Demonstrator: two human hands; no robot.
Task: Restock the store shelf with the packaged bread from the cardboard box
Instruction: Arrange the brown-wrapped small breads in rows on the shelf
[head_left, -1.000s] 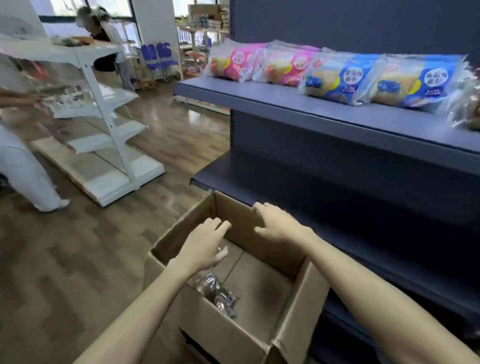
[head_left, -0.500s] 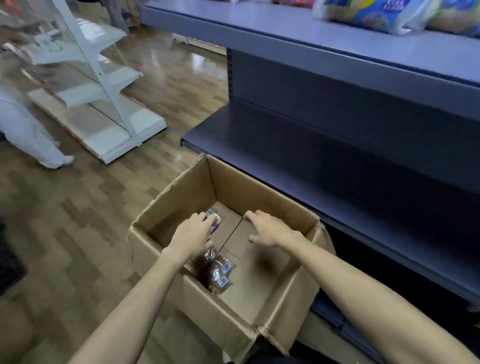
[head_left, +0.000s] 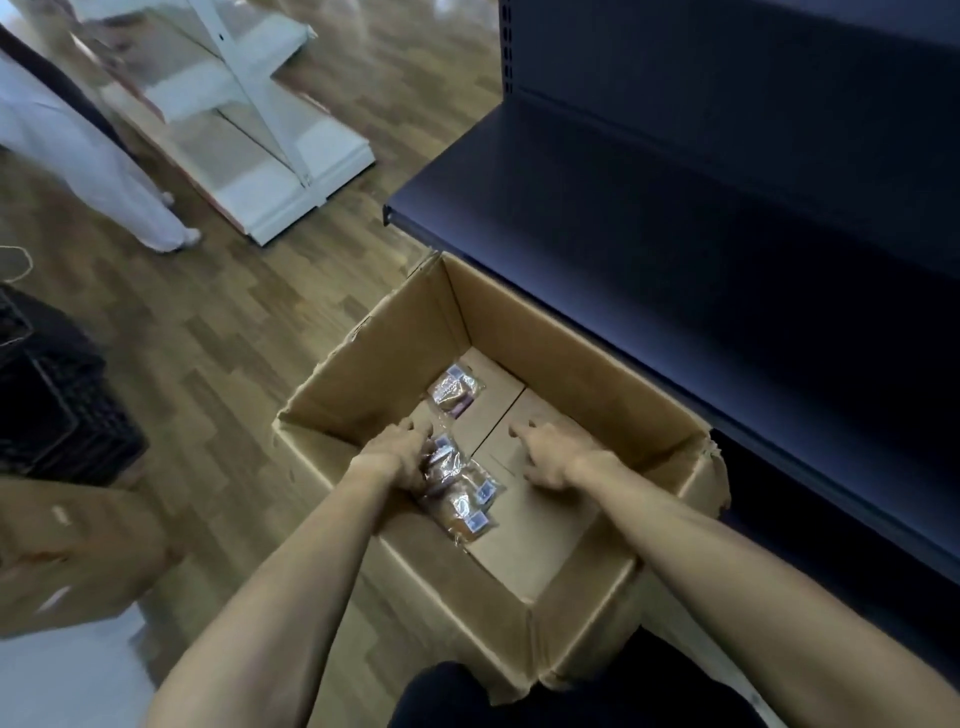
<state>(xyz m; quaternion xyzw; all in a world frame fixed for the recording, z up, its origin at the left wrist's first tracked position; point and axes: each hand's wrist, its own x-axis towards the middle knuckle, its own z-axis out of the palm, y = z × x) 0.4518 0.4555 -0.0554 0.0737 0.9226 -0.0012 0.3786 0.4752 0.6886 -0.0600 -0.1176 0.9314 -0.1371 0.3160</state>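
1. The bread is at the bottom of the box (head_left: 395, 358). One pack (head_left: 453, 391) lies alone toward the far side. A small pile (head_left: 460, 491) lies nearer you, on the left.
2. Your left hand (head_left: 397, 457) is now down on the pile. Half a second ago it was only at the edge of it. Its fingers curl over the top pack, so it looks like it is taking hold. I cannot tell how tight the hold is.
3. Your right hand (head_left: 553, 452) has gone lower too. It rests flat on the bare box floor, fingers spread, and holds nothing. It is to the right of the pile, not touching it.
4. You have bent down. A second ago you could see full packs on the top shelf. Now you see only the box and the dark lower shelf (head_left: 597, 218), just past the box on the far right.
5. So the grab has begun, but no pack is lifted yet. I think only a few packs are left.
6. Far to the left is a white rack (head_left: 270, 135), and a person in white (head_left: 98, 166) by it. A black crate (head_left: 52, 395) sits on the left.
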